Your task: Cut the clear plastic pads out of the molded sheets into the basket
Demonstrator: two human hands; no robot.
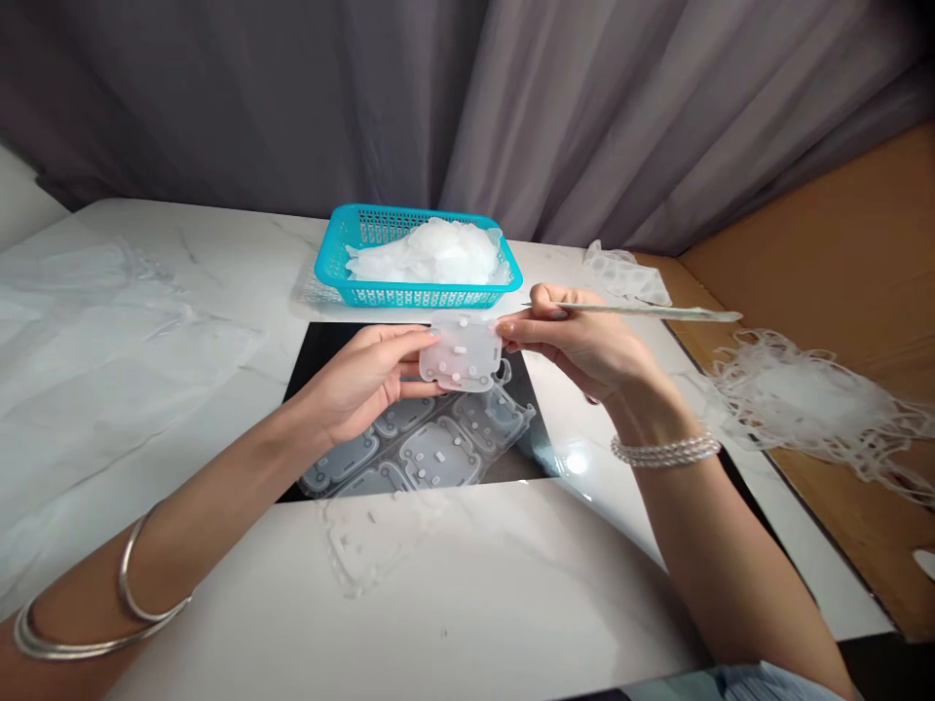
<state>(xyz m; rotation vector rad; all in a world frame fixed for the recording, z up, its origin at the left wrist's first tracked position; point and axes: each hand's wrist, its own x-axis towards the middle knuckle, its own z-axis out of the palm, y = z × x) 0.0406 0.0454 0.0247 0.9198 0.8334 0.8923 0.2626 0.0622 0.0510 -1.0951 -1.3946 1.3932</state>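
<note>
Centre of frame: the left hand (361,380) and right hand (577,336) pinch opposite edges of a translucent, white-studded rounded-square rubbery sheet (460,352). The right also grips a slender pale pointed tool (650,312); a slip could nick the sheet.

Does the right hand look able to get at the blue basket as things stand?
Probably yes: the right hand is close to the blue basket with nothing between, though it holds a slender tool.
</note>
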